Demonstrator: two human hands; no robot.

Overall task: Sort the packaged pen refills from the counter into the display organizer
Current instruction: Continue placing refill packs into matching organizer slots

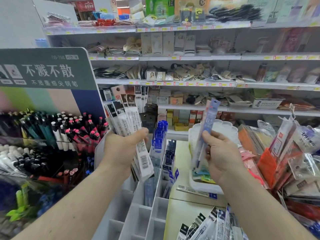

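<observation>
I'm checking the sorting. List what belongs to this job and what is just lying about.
Job:
black-topped refill packs in left hand
blue refill pack in right hand
display organizer
refill packs on counter

Lying about:
pen display
white basket
shelf goods

To your left stands a green sign (pixel 43 68) with white Chinese lettering, and below it a rack of pens (pixel 57 130), many with pink caps, stands upright in rows. Ahead of you, white shelves (pixel 190 83) with yellow price tags carry socks (pixel 184 43), folded cloth goods and small carded packets. A white scalloped basket (pixel 223 129) sits on the counter near bagged stationery (pixel 292 144) at your right.
</observation>
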